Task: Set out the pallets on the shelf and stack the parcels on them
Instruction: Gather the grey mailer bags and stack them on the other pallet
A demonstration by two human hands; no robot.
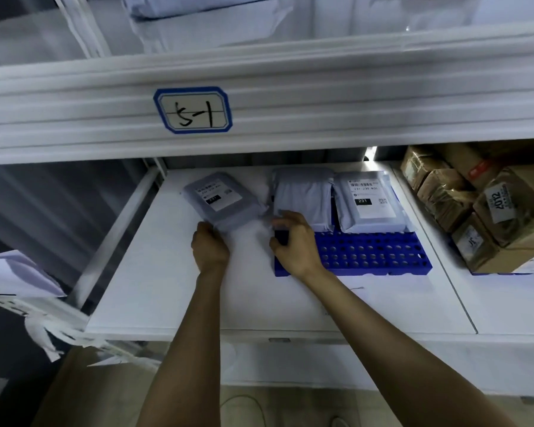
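One blue pallet [373, 254] lies on the shelf [198, 297]. The right grip [293, 241] curls on its left edge, with a plain parcel [302, 195] and a labelled parcel [370, 201] just beyond. The left grip [210, 245] pinches a grey parcel [221, 201] not yet on the pallet, so stacking likely remains.

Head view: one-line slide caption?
Left hand holds a grey parcel on the shelf beside the blue pallet carrying two parcels; right hand at its edge.

Left hand [211, 246] bare, right hand [293, 241] bare at its 3 o'clock, left forearm [191, 349] and right forearm [398, 340] unsleeved, running off frame at 6 o'clock
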